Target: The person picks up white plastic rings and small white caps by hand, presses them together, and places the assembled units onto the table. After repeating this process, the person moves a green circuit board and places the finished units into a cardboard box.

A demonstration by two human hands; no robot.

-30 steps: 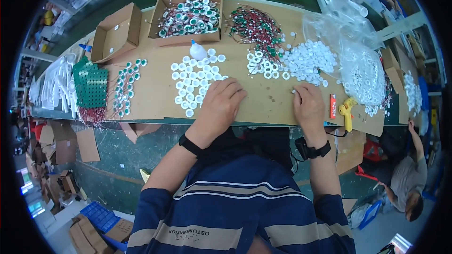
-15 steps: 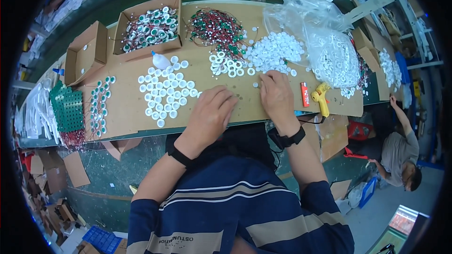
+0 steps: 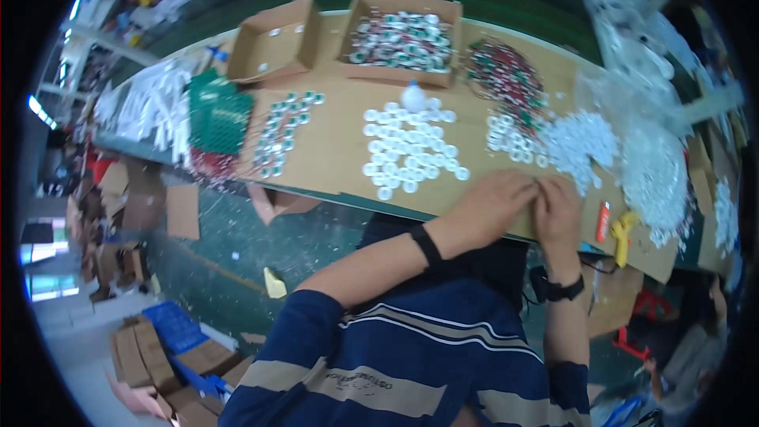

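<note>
scuffed green floor [image 3: 225, 229] below a long table [image 3: 336, 138]; boxes [image 3: 142, 356] piled lower left; bright window [image 3: 52, 286] at far left.

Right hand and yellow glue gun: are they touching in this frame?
Apart. The head view shows a plain gap, with the red lighter lying between the right hand and the yellow glue gun.

Caps [image 3: 411, 137] on table [image 3: 332, 142], bottle [image 3: 413, 98] behind them, carton [image 3: 395, 73] beyond — wire bundle [image 3: 506, 71] at right
</note>
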